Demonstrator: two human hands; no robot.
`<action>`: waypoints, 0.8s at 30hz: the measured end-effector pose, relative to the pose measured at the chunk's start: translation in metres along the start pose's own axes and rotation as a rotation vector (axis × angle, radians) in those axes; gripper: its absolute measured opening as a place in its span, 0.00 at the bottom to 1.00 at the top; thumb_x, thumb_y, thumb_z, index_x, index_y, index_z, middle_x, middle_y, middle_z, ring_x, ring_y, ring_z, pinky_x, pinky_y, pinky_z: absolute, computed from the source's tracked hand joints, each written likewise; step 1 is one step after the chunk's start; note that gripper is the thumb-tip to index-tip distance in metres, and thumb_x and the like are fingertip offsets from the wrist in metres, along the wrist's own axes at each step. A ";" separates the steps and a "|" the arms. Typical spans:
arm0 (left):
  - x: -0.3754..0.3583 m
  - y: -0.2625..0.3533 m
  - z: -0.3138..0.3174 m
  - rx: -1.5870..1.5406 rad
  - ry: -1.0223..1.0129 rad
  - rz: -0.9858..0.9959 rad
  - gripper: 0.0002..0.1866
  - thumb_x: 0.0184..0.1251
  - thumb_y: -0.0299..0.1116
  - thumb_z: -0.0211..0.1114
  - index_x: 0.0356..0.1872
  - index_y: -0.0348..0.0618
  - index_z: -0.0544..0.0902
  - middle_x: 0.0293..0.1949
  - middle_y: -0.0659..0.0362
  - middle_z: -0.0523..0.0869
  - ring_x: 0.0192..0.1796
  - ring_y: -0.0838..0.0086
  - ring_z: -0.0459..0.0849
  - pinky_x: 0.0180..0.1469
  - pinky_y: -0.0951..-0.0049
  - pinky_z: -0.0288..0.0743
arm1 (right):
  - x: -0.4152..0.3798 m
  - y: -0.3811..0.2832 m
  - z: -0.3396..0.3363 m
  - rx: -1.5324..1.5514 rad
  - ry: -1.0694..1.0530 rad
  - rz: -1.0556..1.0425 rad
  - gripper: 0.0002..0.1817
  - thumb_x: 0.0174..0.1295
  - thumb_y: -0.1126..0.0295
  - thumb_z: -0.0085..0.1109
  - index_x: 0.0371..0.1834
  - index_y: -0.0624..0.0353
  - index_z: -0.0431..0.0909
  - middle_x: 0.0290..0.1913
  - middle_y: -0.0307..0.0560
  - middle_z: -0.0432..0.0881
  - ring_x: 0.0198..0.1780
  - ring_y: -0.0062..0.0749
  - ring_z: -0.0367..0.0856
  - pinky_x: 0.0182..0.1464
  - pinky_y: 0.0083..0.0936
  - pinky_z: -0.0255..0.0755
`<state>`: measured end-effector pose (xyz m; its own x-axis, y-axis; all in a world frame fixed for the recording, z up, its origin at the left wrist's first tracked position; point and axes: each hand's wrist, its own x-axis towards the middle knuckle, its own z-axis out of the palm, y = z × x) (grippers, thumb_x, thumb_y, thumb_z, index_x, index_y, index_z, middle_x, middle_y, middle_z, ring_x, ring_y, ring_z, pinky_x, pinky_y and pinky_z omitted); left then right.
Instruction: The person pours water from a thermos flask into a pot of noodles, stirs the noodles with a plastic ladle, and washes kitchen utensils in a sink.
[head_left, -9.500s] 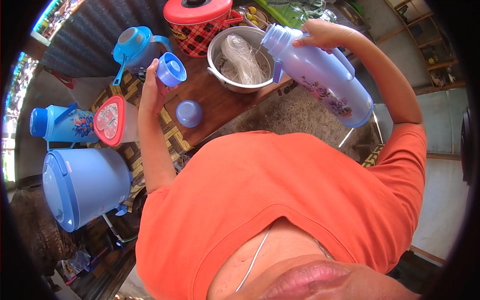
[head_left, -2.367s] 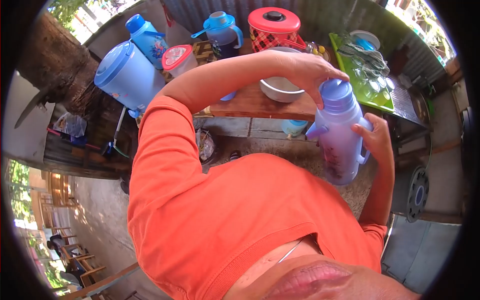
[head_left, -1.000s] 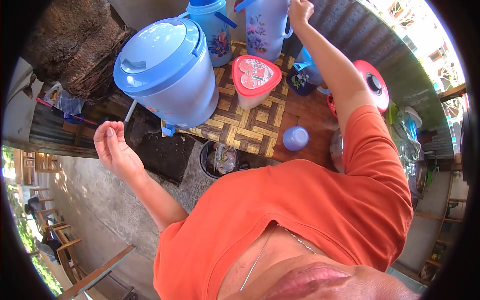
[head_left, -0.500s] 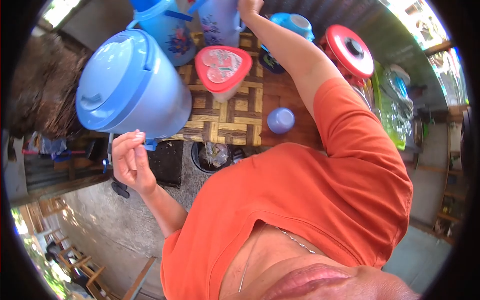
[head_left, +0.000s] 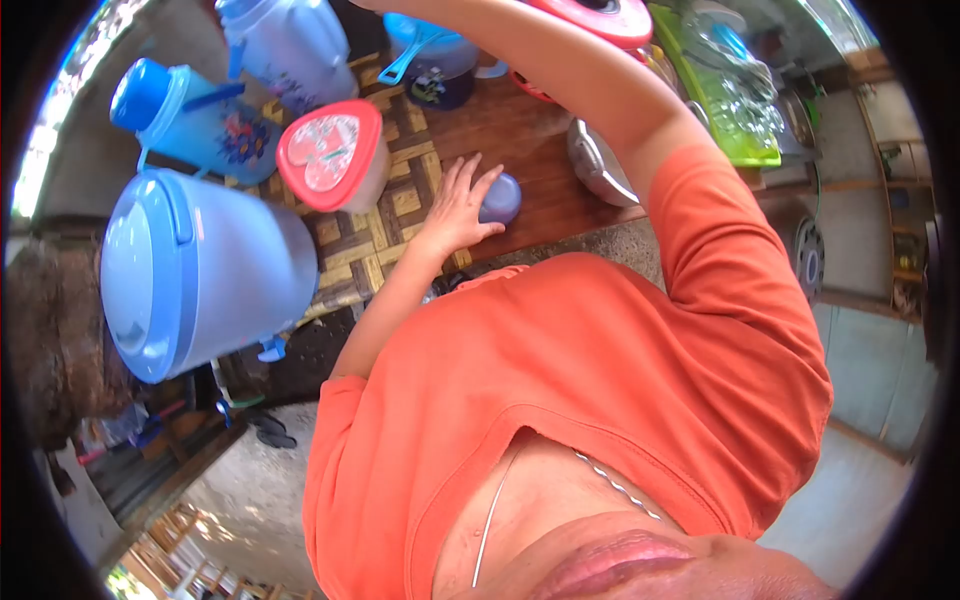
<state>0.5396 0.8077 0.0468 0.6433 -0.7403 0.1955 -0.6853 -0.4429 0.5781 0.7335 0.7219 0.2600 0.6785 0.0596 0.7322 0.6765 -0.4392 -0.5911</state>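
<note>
My left hand point(head_left: 462, 212) reaches over the tabletop with its fingers spread, right beside a small purple cup point(head_left: 502, 200). The fingertips and thumb frame the cup's near side and overlap its edge in this view. My right arm point(head_left: 560, 70) stretches up and across, and its hand is cut off by the upper frame edge. Under that forearm is a dark pot or jar with a light-blue dipper point(head_left: 420, 48). Left of my left hand stands a container with a red heart-shaped lid point(head_left: 335, 150).
A large blue water jug point(head_left: 225, 265) stands at the left, with a blue flowered thermos point(head_left: 215, 130) and a lilac flowered pitcher point(head_left: 300, 50) behind it. A metal bowl point(head_left: 597, 165) and a green rack of glasses point(head_left: 720, 100) are to the right. A woven mat point(head_left: 365, 240) covers part of the wooden table.
My left hand has moved from beside the water jug to the purple cup, its fingers now spread. My right hand has left the lilac pitcher and gone past the upper edge. The view has shifted.
</note>
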 end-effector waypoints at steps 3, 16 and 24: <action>0.012 -0.003 0.020 -0.131 -0.110 -0.041 0.47 0.36 0.39 0.77 0.64 0.55 0.64 0.59 0.46 0.67 0.62 0.49 0.65 0.63 0.57 0.63 | -0.033 -0.035 -0.079 0.098 0.094 0.092 0.15 0.58 0.69 0.60 0.46 0.59 0.71 0.43 0.49 0.73 0.37 0.29 0.76 0.38 0.25 0.73; 0.032 0.094 -0.209 -0.019 0.525 0.142 0.39 0.44 0.36 0.69 0.61 0.40 0.64 0.59 0.50 0.68 0.60 0.61 0.70 0.62 0.63 0.63 | -0.264 -0.052 -0.296 0.169 0.964 0.563 0.09 0.64 0.75 0.53 0.46 0.60 0.73 0.42 0.42 0.77 0.35 0.22 0.78 0.39 0.18 0.74; 0.169 -0.066 -0.383 0.548 0.711 -0.163 0.44 0.40 0.57 0.72 0.58 0.42 0.70 0.54 0.42 0.76 0.55 0.53 0.76 0.58 0.61 0.69 | -0.313 -0.049 -0.300 0.178 0.900 0.637 0.08 0.63 0.75 0.54 0.45 0.61 0.73 0.37 0.41 0.78 0.32 0.19 0.77 0.38 0.17 0.73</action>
<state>0.8248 0.9053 0.3450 0.6809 -0.2416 0.6914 -0.5169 -0.8273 0.2199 0.4025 0.4554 0.1616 0.5099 -0.8332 0.2139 0.3594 -0.0196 -0.9330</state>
